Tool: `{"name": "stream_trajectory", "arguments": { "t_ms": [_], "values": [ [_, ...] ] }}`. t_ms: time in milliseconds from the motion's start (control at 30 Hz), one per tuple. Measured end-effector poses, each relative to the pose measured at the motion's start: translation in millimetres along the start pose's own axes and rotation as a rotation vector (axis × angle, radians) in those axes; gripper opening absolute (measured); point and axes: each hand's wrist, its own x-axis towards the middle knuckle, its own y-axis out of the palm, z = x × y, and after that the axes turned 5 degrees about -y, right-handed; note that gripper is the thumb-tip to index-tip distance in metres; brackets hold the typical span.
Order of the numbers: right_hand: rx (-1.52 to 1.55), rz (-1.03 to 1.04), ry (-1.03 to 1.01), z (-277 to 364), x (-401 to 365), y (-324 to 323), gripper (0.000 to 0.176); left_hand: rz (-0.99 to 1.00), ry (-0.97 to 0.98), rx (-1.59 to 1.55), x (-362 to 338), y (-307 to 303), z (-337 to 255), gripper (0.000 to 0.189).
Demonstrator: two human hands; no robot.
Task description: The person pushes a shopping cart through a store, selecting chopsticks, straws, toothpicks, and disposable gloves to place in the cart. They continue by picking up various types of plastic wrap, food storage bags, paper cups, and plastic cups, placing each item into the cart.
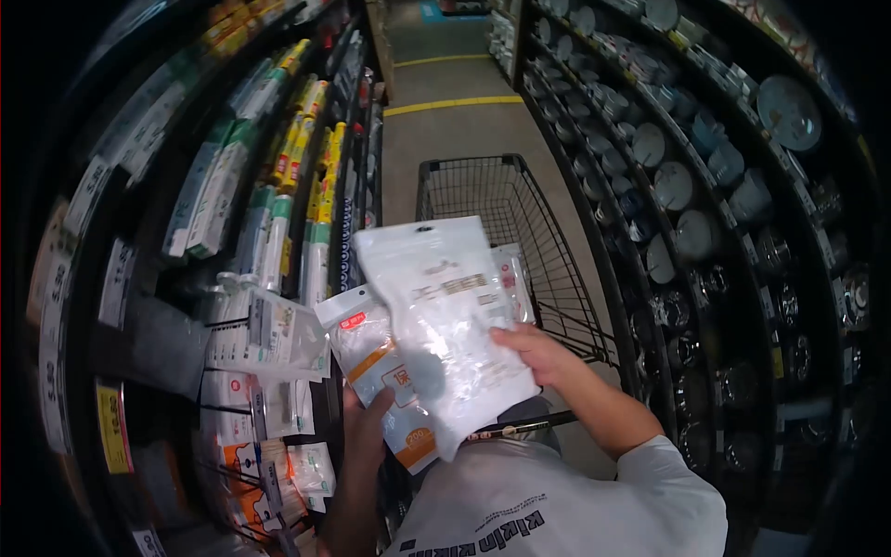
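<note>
My right hand (534, 353) grips the right edge of a large white plastic packet (450, 325), which has a hanging hole at its top. My left hand (366, 422) is closed on a blue and orange packet (376, 357) with a red label, its thumb across the front. The white packet overlaps the right part of the blue and orange one. Behind the white packet, another pale packet (512, 278) shows only in part.
A black wire shopping cart (473, 186) stands ahead in the aisle. Shelves with boxes and hanging packets (278, 334) line the left. Bowls and glassware (673, 186) fill the right shelves. Yellow lines (453, 104) cross the floor.
</note>
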Motion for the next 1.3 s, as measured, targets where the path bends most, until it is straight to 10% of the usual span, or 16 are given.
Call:
{"name": "stream_trajectory", "arguments": {
  "t_ms": [467, 933, 1133, 1300],
  "values": [
    [-0.059, -0.295, -0.098, 14.5, 72.3, -113.4, 0.056, 0.226, -0.477, -0.148, 153.4, 120.9, 64.7, 0.057],
    [-1.059, -0.740, -0.179, 1.6, 120.0, -303.7, 0.099, 0.177, -0.608, 0.756, 240.8, 175.0, 208.9, 0.068],
    [-1.274, -0.590, -0.119, -16.9, 53.3, -223.1, 0.067, 0.200, -0.534, 0.278, 161.3, 89.3, 140.2, 0.050],
    [-1.477, -0.326, -0.491, -82.3, -10.5, -193.5, 0.037, 0.010, -0.297, 0.136, 82.3, 15.3, 89.3, 0.031]
  ]
}}
